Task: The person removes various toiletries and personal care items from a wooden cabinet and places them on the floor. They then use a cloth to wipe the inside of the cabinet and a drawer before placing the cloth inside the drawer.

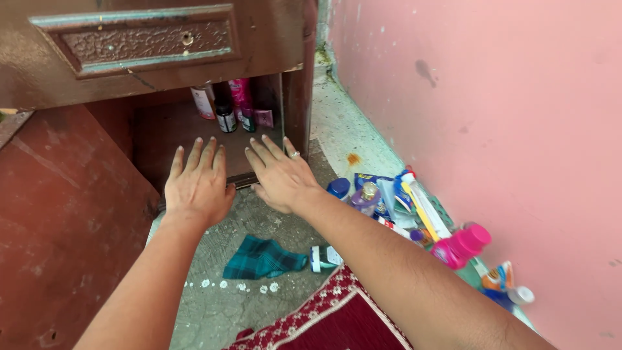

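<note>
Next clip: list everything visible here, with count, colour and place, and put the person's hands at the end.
cabinet: one, dark red-brown, door open, left.
bottles in cabinet: about four, white, dark and pink, at the back of the shelf.
cloth: one, teal plaid, crumpled on the floor.
rug: one, dark red patterned, bottom centre.
pile of toiletries: several tubes and bottles, mixed colours, along the pink wall.
pink bottle: one, lying in that pile.
left hand: empty, fingers spread, at the shelf edge.
right hand: empty, ring on one finger, at the shelf edge.

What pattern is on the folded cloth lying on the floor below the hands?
The cloth is a dark teal-green plaid with thin lighter lines, seen in the head view.
</note>
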